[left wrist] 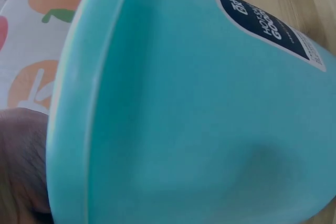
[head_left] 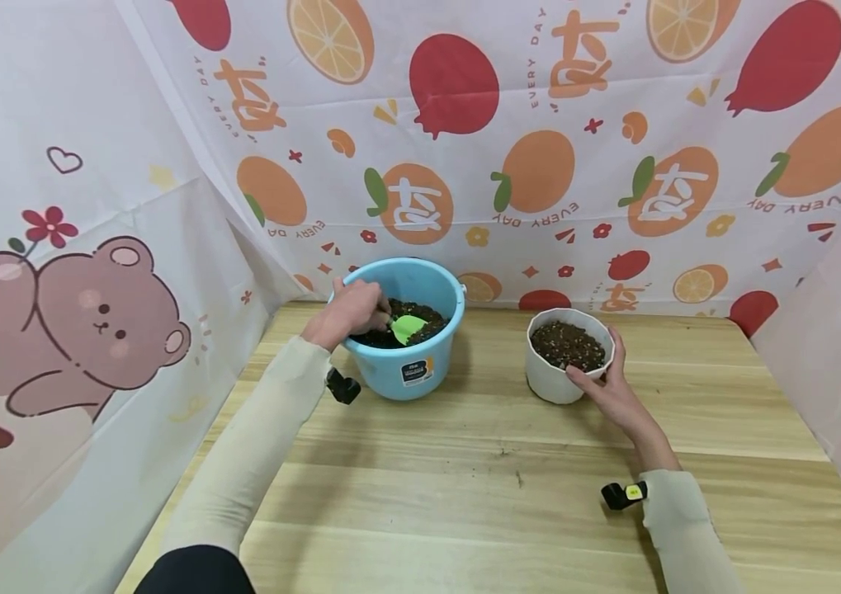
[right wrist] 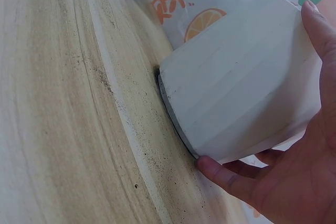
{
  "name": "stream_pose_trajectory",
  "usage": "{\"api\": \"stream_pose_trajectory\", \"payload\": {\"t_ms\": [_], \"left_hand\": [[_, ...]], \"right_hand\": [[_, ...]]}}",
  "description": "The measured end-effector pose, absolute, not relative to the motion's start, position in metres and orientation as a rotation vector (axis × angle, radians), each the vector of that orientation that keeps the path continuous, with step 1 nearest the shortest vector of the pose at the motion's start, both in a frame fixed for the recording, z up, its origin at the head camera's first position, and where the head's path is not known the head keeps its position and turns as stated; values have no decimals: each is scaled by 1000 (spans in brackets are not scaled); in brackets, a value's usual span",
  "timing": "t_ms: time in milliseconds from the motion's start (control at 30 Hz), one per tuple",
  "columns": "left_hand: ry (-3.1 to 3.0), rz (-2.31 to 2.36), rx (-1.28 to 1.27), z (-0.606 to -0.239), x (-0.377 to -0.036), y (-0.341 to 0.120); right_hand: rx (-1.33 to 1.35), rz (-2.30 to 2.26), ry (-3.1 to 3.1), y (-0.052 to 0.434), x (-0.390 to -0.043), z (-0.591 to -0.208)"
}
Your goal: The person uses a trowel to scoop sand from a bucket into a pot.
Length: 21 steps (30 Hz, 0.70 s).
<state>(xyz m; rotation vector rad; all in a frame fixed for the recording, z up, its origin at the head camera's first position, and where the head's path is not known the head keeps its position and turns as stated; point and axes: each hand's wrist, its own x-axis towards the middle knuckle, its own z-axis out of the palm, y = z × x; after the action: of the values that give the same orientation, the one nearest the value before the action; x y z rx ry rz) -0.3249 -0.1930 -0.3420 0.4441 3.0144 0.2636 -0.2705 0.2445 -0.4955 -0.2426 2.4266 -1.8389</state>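
Nearest you, the pale wooden plank table [head_left: 479, 495] lies bare across its front half, open from the left cloth wall to the right one. Farther in, your right hand [head_left: 613, 388] cups the near right side of the white faceted plant pot [head_left: 555, 386], thumb on the rim, fingers curled round the wall. The pot is filled with dark soil [head_left: 567, 345] nearly to the rim and stands well apart from the round light-blue plastic bucket [head_left: 408, 375] to its left, with bare wood between them. Your left hand [head_left: 346, 313] reaches over the bucket's near left rim and grips the small green plastic scoop [head_left: 408, 327], whose blade rests on the soil inside. Both vessels stand close to the fruit-printed backdrop cloth [head_left: 539, 165].

The right wrist view alone shows your fingertips [right wrist: 210, 167] tucked at the pot's base. The left wrist view shows only the bucket's outer wall and dark label [left wrist: 270, 30]; the scoop is hidden there.
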Motion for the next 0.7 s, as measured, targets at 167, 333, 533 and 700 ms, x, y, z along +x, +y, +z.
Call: {"api": "stream_pose_trajectory", "payload": {"t_ms": [167,333,533,700], "left_hand": [[3001,290,425,-341,-323,-195],[2993,312,420,-341,-321,-196],[2995,343,415,-337,-318,-197],[2993,367,427,-335,-316,-200]], "right_hand": [[-237,-1840,2423,245,-270,-496],[-237,-1841,2421,245,-269,-496],[-241,-1848,2418,244,-269,-496],[-254,-1855,2421,244,-268,-496]]}}
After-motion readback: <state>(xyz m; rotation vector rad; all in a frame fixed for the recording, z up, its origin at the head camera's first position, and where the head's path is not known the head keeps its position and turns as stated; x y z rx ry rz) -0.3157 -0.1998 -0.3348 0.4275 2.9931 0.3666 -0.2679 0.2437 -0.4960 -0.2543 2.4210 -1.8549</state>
